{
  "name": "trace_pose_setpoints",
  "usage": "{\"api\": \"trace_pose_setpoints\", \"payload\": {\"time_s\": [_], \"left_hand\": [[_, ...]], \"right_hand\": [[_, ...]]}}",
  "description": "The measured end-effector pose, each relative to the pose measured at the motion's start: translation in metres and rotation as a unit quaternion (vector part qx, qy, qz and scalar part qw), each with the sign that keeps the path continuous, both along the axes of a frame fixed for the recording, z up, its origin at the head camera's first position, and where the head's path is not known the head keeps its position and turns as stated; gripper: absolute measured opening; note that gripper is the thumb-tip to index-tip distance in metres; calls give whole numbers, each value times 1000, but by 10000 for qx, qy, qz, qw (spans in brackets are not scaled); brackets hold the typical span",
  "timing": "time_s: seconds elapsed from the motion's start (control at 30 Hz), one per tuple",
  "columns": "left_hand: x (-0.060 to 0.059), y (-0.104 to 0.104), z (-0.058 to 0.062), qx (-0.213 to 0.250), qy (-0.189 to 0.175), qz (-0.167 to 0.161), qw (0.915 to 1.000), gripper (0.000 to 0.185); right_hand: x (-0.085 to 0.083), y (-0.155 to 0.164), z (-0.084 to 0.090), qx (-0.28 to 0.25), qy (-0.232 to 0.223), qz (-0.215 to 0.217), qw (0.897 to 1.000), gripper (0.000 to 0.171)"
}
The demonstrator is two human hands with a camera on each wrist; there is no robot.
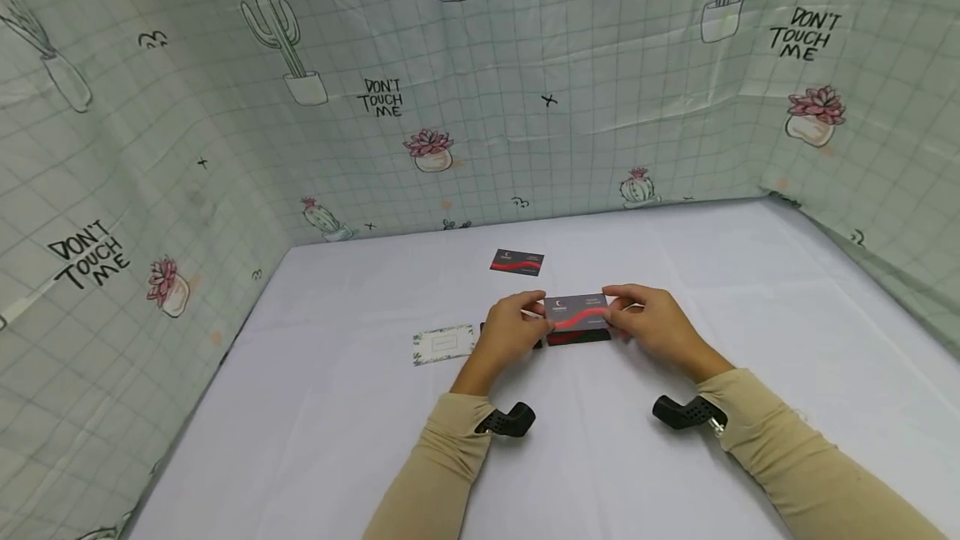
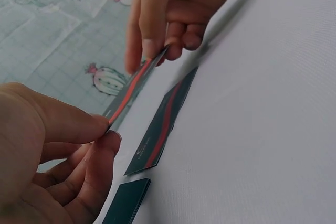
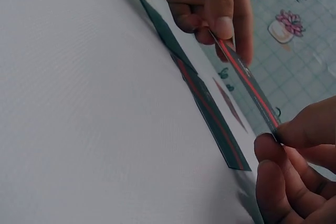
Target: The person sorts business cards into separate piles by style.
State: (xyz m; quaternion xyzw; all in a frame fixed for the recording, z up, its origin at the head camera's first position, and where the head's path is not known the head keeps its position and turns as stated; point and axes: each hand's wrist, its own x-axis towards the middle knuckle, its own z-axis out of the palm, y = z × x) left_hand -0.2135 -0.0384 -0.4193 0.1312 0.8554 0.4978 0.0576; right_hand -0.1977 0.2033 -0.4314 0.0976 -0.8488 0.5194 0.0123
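A grey business card with a red wave is held up between both hands. My left hand pinches its left end between thumb and fingers; my right hand pinches the right end. Both wrist views show the held card tilted above the table. Just below it lies a dark card with a red stripe. Beside that one, to the left, is a plain dark card, partly covered by my left hand in the head view.
Left of the hands, a white card with a leafy border lies on the white tablecloth. Farther back rests another dark card with a red wave. A cactus-printed curtain stands behind the table and along its sides.
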Motion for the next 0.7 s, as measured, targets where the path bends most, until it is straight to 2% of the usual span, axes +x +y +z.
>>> {"api": "trace_pose_setpoints", "payload": {"time_s": [0.27,0.37,0.53,0.7], "left_hand": [[-1,2,-1,121,-140,-305,9994,59],[-1,3,-1,35,-70,-440,9990,61],[-2,4,-2,-660,463,-443,9958,57],[-2,4,-2,-1640,967,-483,9805,52]], "right_hand": [[-1,-3,-4,277,129,-160,9994,40],[-1,-3,-5,476,148,-226,9985,39],[-2,-4,-5,654,202,-225,9974,39],[-2,-5,-6,894,287,-232,9953,39]]}}
